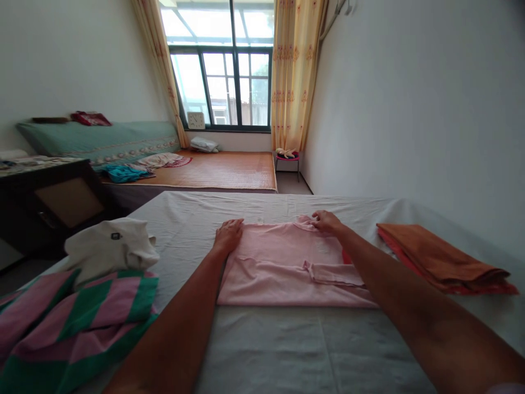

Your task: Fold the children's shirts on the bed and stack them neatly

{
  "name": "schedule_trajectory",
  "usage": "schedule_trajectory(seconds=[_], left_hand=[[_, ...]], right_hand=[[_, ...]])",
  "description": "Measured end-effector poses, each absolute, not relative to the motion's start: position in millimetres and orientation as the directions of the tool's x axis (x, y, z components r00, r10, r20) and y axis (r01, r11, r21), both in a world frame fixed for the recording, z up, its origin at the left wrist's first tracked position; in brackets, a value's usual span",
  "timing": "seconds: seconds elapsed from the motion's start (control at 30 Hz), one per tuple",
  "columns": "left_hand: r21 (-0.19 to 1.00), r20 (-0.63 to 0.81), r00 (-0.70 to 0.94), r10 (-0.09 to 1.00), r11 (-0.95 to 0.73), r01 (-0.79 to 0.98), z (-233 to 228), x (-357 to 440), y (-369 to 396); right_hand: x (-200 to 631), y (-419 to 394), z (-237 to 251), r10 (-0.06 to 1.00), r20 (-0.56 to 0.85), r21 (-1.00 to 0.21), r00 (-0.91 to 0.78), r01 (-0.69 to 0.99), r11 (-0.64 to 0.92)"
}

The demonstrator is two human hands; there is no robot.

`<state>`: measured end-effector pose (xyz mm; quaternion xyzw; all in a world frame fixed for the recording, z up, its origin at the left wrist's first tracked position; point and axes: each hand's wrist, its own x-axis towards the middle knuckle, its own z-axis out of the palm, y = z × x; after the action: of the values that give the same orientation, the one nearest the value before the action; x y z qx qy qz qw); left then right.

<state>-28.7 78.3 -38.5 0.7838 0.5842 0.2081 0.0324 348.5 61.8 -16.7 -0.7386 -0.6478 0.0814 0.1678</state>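
Observation:
A pink garment (pixel 283 268) lies partly folded on the grey bedsheet (pixel 287 345) in front of me. My left hand (pixel 228 234) rests flat on its far left corner, fingers together. My right hand (pixel 326 221) pinches the bunched pink cloth at the far right corner. Both forearms stretch out over the sheet toward the garment.
A pink-and-green striped cloth (pixel 77 317) with a white garment (pixel 109 246) on top lies at the left. Folded orange cloth (pixel 438 257) sits at the right by the wall. Beyond are a dark desk (pixel 53 202), a mat-covered bed (pixel 221 169), a window and a small red stool (pixel 287 157).

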Motion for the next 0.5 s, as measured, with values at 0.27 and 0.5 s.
schedule_trajectory(seconds=[0.27, 0.5], left_hand=[[0.309, 0.302, 0.204, 0.931, -0.298, 0.903, -38, -28, 79], [0.343, 0.304, 0.173, 0.937, -0.277, 0.898, -38, -27, 82]], right_hand=[[371, 75, -10, 0.95, 0.075, -0.544, 0.303, 0.811, -0.215], [364, 63, -10, 0.971, -0.056, -0.715, 0.232, 0.67, -0.201]])
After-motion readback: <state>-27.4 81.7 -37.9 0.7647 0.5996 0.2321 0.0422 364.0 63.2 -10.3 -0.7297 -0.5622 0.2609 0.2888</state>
